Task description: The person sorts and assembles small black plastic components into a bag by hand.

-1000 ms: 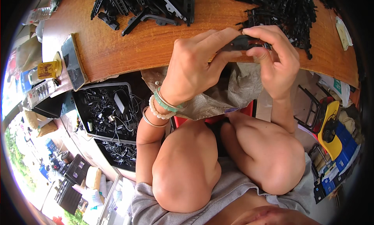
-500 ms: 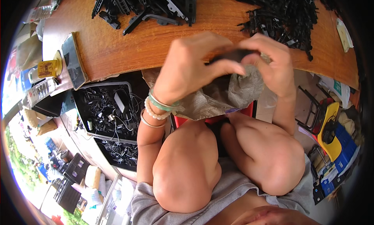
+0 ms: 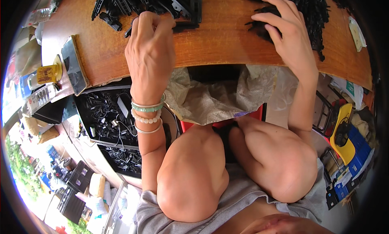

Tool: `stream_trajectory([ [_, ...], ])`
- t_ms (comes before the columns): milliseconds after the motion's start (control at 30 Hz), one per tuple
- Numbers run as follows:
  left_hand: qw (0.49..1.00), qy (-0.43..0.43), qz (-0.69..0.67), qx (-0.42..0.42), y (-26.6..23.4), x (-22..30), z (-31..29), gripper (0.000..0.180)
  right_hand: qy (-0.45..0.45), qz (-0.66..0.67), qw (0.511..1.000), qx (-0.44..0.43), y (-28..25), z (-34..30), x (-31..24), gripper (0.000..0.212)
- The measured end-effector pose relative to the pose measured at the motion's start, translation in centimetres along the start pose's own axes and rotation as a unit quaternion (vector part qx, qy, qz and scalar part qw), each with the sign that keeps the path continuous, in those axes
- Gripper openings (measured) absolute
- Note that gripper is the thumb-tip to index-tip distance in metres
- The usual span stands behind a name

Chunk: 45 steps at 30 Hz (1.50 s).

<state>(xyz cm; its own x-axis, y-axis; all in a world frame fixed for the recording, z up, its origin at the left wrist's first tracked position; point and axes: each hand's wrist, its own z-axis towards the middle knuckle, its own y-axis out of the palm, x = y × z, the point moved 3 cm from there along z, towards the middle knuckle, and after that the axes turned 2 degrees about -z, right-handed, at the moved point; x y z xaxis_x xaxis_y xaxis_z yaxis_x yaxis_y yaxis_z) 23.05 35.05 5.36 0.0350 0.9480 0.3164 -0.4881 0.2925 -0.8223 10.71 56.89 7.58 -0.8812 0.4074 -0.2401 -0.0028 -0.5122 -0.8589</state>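
Note:
My left hand (image 3: 150, 51), with bracelets at the wrist, reaches the near edge of a pile of long black plastic parts (image 3: 121, 3) on the table. Its fingers are bent and closed over a black plastic part (image 3: 128, 32), mostly hidden under the hand. My right hand (image 3: 288, 33) hovers at a second pile, of thin black plastic pieces (image 3: 316, 23), with fingers spread and nothing visible between them. Between my knees and the table edge a crumpled grey woven sack (image 3: 214, 100) stands with its mouth open, in a red container (image 3: 255, 115).
The wooden table (image 3: 109, 51) curves across the front. A dark flat case (image 3: 75, 66) and a yellow-labelled roll (image 3: 48, 73) lie at its left end. Below left, black trays (image 3: 109, 112) hold small dark parts and white cables. A yellow stool (image 3: 342, 132) is at the right.
My hands have parted from above the sack, where they held a dark piece together. The left went to the left pile, the right to the right pile. The dark piece is out of both hands.

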Motion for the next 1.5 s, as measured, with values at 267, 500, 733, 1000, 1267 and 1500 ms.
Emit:
stream_trajectory([
  [267,0.876,-0.174,-0.450,-0.015,0.1,2.9,0.6,0.012,0.043,0.213,0.976,0.023,0.0,0.7,-0.3,0.027],
  [500,0.727,-0.274,-0.596,-0.202,1.3,4.4,0.8,0.024,0.081,0.332,0.939,-0.045,-0.4,-0.3,-2.7,0.021],
  [733,0.863,-0.143,-0.469,-0.121,1.4,6.5,0.5,0.030,0.167,0.347,0.923,-0.006,-0.3,-1.3,-2.6,0.017],
  [1000,0.910,-0.092,-0.396,-0.087,0.6,6.1,0.8,0.030,0.136,0.293,0.940,0.106,-0.7,-0.4,-3.0,0.035],
  [1267,0.924,-0.039,-0.372,-0.078,0.3,6.6,0.7,0.025,0.120,0.335,0.933,0.047,0.1,-1.6,-3.4,0.029],
  [1500,0.895,-0.048,-0.433,-0.099,0.8,5.7,0.8,0.024,0.143,0.353,0.925,0.005,0.0,-1.9,-2.9,0.027],
])
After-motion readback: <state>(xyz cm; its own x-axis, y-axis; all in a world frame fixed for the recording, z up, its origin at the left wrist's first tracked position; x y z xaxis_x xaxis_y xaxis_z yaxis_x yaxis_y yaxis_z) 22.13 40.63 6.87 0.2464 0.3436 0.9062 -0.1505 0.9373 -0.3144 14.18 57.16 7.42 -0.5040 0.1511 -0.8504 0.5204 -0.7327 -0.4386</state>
